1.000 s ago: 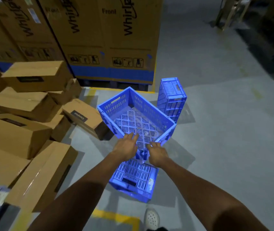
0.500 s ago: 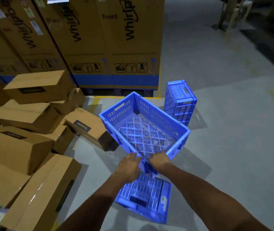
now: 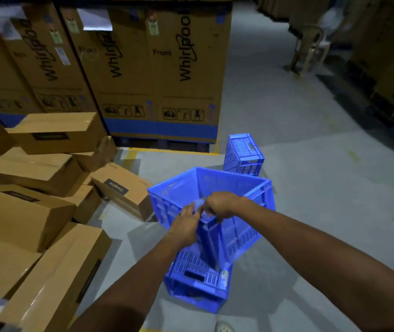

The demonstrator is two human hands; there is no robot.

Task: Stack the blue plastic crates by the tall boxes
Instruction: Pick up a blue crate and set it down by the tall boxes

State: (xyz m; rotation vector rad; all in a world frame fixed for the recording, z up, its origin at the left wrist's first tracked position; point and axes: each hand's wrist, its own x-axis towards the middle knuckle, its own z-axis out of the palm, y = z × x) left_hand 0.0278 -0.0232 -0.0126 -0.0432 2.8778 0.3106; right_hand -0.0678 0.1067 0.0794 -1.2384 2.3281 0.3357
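While left hand (image 3: 186, 224) and right hand (image 3: 219, 204) clasp near corner of tilted crate (image 3: 227, 185), floor crate (image 3: 198, 279) lies beneath at 6 o'clock, third crate (image 3: 243, 152) stands at 12 o'clock by tall boxes (image 3: 167, 80); stacking judged unfinished.

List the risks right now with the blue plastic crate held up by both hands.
1. The left hand and right hand both grip one near corner of the lifted blue plastic crate, so it hangs tilted and might twist loose.
2. Its low corner points down at the second blue crate on the floor and may snag.
3. The brown cardboard box close on its left could get knocked.
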